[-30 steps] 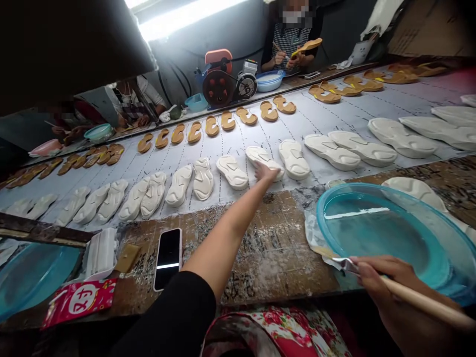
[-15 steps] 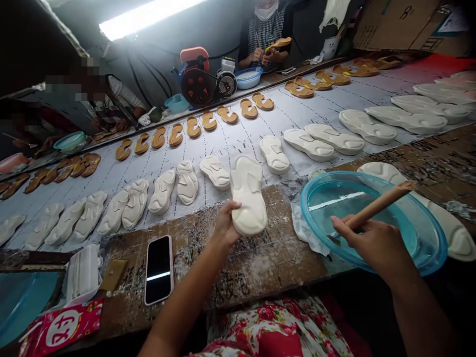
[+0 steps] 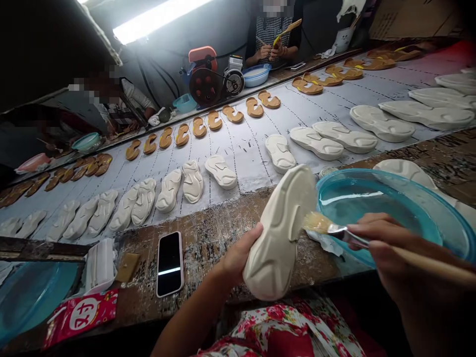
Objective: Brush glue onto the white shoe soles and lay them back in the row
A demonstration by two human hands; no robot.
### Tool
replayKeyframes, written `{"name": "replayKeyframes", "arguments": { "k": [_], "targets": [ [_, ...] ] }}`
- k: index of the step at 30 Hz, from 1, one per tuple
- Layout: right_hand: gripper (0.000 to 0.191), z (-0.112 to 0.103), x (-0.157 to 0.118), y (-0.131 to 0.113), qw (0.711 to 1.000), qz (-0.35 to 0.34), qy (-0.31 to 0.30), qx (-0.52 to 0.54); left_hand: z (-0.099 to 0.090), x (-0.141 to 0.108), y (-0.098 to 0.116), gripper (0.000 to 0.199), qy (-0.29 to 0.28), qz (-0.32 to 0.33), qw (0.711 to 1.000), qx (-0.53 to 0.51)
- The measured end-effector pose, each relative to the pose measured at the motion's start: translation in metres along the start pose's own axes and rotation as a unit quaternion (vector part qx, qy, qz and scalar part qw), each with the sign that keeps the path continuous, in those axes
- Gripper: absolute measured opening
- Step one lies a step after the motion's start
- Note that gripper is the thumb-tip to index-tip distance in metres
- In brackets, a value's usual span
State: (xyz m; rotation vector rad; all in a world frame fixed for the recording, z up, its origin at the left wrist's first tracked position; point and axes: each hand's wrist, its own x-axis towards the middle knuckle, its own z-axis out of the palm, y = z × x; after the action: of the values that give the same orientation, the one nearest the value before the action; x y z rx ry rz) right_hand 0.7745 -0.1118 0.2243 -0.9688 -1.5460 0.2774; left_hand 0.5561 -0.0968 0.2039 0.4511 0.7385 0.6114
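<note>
My left hand (image 3: pixel 240 255) is closed around the edge of a white shoe sole (image 3: pixel 275 233), which it holds up and tilted above the bench front. In my right hand (image 3: pixel 397 248) is a paintbrush (image 3: pixel 336 230) with pale bristles and a wooden handle, gripped near its metal collar. The bristles are at the sole's right edge, touching it or very close. Under and behind the brush stands a blue basin (image 3: pixel 323 183) of clear liquid, partly covered by my right hand.
White soles (image 3: pixel 219 171) line the near side of the white sheet, tan soles (image 3: pixel 234 114) the far side. A phone (image 3: pixel 170 263) and a red packet (image 3: pixel 82 315) lie on the bench (image 3: pixel 208 248). Co-workers sit opposite, one holding a tan sole (image 3: pixel 288 30); a motor-driven machine (image 3: pixel 204 79) stands there.
My right hand has brought the paintbrush out of the basin and left to the sole. My left hand has lowered the sole nearer, moved it right and tilted it.
</note>
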Motion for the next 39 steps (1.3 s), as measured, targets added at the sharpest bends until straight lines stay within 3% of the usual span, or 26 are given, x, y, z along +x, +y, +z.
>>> {"name": "replayKeyframes", "arguments": {
  "k": [3,7,10,13,16,18,21,23,25,26,28,31,33,35,39],
  "targets": [
    [0.018,0.010,0.001,-0.015,0.998,-0.066,-0.015,0.008,0.005,-0.015,-0.001,0.052,0.002,-0.026,0.999,-0.021],
    [0.020,0.003,-0.017,-0.019,0.998,0.029,-0.004,-0.063,0.009,-0.030,-0.001,0.040,0.032,-0.040,0.998,-0.048],
    [0.023,-0.006,-0.030,-0.020,0.996,0.041,-0.001,-0.081,0.012,-0.035,-0.001,0.037,0.035,-0.030,0.998,-0.031],
    [0.021,-0.006,-0.025,-0.025,0.995,0.031,-0.009,-0.092,0.015,-0.038,0.000,0.041,0.048,-0.012,0.999,0.018],
    [0.015,-0.001,-0.008,-0.035,0.995,-0.003,-0.034,-0.093,0.020,-0.040,0.006,0.048,0.059,0.022,0.988,0.141],
    [0.011,0.003,0.004,-0.041,0.992,-0.046,-0.073,-0.089,0.024,-0.044,0.012,0.048,0.066,0.056,0.960,0.267],
    [0.009,0.005,0.014,-0.048,0.973,-0.144,-0.144,-0.108,0.030,-0.052,0.020,0.040,0.086,0.137,0.882,0.442],
    [0.008,0.006,0.013,-0.050,0.957,-0.195,-0.172,-0.129,0.034,-0.056,0.023,0.036,0.101,0.185,0.841,0.499],
    [0.009,0.008,0.010,-0.050,0.951,-0.216,-0.179,-0.130,0.034,-0.058,0.026,0.035,0.108,0.204,0.825,0.515],
    [0.008,0.009,0.008,-0.050,0.953,-0.214,-0.175,-0.122,0.034,-0.057,0.026,0.036,0.106,0.198,0.830,0.510],
    [0.009,0.011,0.003,-0.048,0.964,-0.177,-0.169,-0.101,0.032,-0.053,0.026,0.038,0.082,0.153,0.866,0.469],
    [0.011,0.015,-0.002,-0.044,0.971,-0.160,-0.168,-0.052,0.029,-0.041,0.021,0.044,0.047,0.072,0.951,0.297],
    [0.012,0.017,-0.004,-0.042,0.968,-0.189,-0.164,-0.018,0.029,-0.032,0.015,0.049,0.035,0.055,0.981,0.182],
    [0.013,0.019,-0.004,-0.042,0.967,-0.206,-0.151,-0.001,0.029,-0.026,0.011,0.053,0.036,0.064,0.988,0.135],
    [0.010,0.022,-0.005,-0.051,0.949,-0.215,-0.229,0.002,0.030,-0.022,0.010,0.054,0.095,0.119,0.974,0.170]
  ]
}}
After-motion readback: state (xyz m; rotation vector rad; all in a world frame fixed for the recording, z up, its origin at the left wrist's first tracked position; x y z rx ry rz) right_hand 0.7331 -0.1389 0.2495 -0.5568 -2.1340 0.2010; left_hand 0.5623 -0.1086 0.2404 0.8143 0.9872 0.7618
